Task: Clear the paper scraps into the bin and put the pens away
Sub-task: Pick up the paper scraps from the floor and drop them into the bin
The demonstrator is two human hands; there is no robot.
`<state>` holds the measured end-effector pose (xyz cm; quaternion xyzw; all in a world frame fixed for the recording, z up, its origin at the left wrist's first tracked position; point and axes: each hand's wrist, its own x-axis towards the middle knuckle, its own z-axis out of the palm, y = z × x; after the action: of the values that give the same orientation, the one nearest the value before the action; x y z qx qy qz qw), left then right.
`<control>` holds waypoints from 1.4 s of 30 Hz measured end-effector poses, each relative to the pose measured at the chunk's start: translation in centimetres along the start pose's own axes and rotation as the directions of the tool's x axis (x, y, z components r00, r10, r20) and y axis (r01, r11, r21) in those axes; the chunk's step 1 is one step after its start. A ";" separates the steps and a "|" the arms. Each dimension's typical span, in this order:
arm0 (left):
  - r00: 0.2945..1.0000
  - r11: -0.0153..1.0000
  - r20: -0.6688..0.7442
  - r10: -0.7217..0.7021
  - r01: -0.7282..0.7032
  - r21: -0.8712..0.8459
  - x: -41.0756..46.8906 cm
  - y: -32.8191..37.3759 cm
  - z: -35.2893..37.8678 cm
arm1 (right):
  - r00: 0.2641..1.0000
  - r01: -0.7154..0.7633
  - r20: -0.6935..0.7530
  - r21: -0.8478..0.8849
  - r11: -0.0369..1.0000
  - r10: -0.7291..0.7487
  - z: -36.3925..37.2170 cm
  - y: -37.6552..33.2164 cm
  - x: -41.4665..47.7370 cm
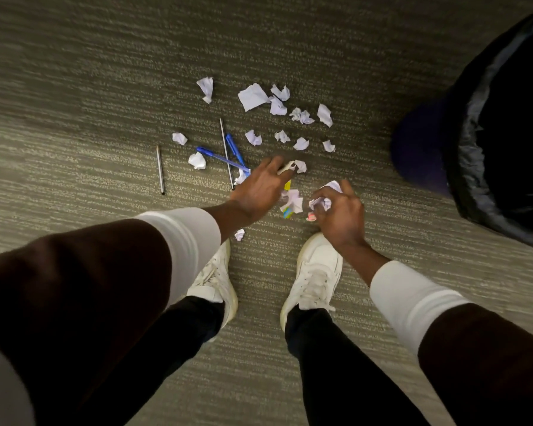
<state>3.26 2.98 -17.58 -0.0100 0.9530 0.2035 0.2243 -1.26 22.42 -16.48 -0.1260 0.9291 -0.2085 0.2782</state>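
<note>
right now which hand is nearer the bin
Right. The right hand, closed on paper scraps, is just left of the bin across a strip of bare carpet. The left hand is farther left, over the blue pens.

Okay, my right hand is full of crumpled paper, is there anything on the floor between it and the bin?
Nothing visible blocks the way. The right hand holds crumpled scraps, and the bin stands to its right with only bare carpet between them. The loose scraps and pens lie ahead and to the left, off that path.
</note>
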 end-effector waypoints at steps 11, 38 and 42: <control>0.982 0.914 -0.097 -0.165 0.115 -0.390 -2.6 11.0 -12.5 | 0.952 -0.046 -0.286 0.204 0.978 0.105 -13.7 -3.8 -5.4; 0.985 0.794 -0.082 -0.152 0.072 -0.604 7.2 30.3 -19.6 | 0.860 -0.343 -0.335 0.178 0.923 0.384 -30.8 5.3 -3.2; 0.968 0.818 -0.110 -0.227 0.128 -0.561 6.4 28.3 -19.5 | 0.874 -0.234 -0.393 0.177 0.956 0.286 -29.9 3.1 -4.4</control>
<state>-13.87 21.74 6.40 -0.1803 0.8650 0.4446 0.1472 -15.12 36.17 6.84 0.0648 0.9604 -0.2485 0.1077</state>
